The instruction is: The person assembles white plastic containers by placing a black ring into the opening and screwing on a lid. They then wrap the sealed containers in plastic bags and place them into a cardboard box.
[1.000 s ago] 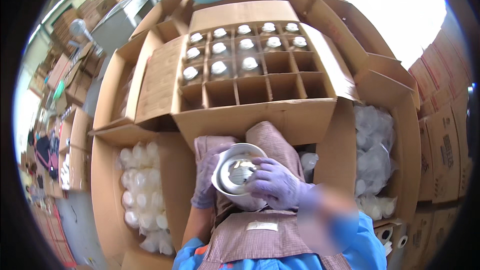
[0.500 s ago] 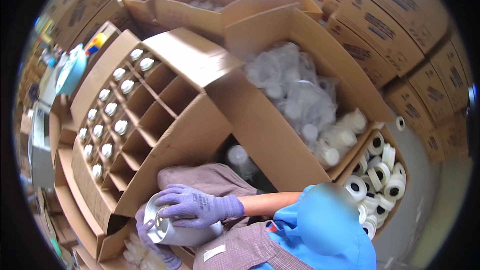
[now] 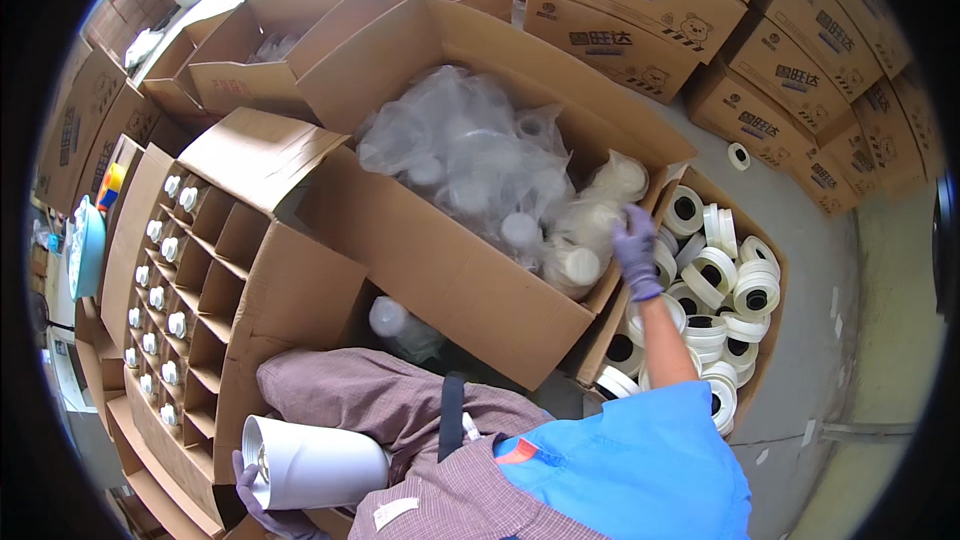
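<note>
A white plastic canister [image 3: 325, 465] lies on its side in my lap, its open end facing left with something shiny and metallic just inside. My left hand [image 3: 262, 500], in a purple-grey glove, is closed around the canister from below, partly hidden by it. My right hand [image 3: 636, 250] is stretched out to the right, fingers extended and slightly blurred, with nothing visible in it. It hovers at the edge between a carton of white round rings with dark centres [image 3: 757, 288] and clear-bagged white plastic parts [image 3: 578, 265].
On the left a divided carton [image 3: 232, 240] holds several white-capped items [image 3: 157, 297] in its cells. A large open carton [image 3: 450, 285] with clear bags [image 3: 470, 140] stands in front. Stacked closed cartons [image 3: 640, 0] rise behind. One ring [image 3: 738, 156] lies on the floor.
My right hand has left the canister's open end and moved far right to the carton of rings. My left hand keeps the canister. The view has swung to the right.
</note>
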A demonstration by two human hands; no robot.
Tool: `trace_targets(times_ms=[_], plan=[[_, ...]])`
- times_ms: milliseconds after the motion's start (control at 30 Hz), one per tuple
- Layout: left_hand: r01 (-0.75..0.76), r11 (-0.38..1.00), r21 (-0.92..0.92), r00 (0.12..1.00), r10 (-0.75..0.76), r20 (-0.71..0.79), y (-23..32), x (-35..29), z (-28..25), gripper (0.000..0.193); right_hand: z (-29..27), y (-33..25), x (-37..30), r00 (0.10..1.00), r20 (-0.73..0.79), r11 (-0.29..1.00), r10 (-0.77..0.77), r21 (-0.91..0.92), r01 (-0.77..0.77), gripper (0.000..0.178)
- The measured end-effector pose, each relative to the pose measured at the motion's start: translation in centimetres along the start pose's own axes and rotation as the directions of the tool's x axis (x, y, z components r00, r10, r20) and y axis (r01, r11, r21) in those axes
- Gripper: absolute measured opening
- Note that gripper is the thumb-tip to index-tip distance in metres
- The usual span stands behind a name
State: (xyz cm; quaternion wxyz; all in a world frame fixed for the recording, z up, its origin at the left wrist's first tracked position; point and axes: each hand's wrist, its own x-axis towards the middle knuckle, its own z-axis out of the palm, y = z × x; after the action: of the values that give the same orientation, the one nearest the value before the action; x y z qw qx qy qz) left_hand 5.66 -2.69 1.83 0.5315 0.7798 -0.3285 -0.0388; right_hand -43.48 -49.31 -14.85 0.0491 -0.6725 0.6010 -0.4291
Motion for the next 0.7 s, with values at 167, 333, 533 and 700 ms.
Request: trace_targets(times_ms=[167, 333, 533, 700], plan=[[0.038, 0.994, -0.101, 0.994, -0.048, -0.094, 0.8, -0.8, 0.2, 0.041, -6.4, 16.7, 1.8, 0.854, -0.041, 0.677, 0.518, -0.590, -0.439, 0.043], [0.115, 0.974, -0.193, 0.986, -0.135, -0.094, 1.3, -0.7, 0.3, 0.035, -6.5, 20.5, 3.2, 0.702, 0.150, 0.518, 0.696, -0.783, -0.346, 0.041], [0.094, 0.971, -0.218, 0.983, -0.125, -0.132, 0.9, -1.7, -0.6, 0.035, -3.0, 23.1, 3.9, 0.607, 0.170, 0.356, 0.776, -0.913, -0.200, 0.025], [0.051, 0.959, -0.280, 0.982, -0.100, -0.163, -1.2, -2.0, -0.9, 0.034, -1.4, 26.8, 1.7, 0.619, 0.206, 0.157, 0.758, -0.979, 0.133, 0.022]])
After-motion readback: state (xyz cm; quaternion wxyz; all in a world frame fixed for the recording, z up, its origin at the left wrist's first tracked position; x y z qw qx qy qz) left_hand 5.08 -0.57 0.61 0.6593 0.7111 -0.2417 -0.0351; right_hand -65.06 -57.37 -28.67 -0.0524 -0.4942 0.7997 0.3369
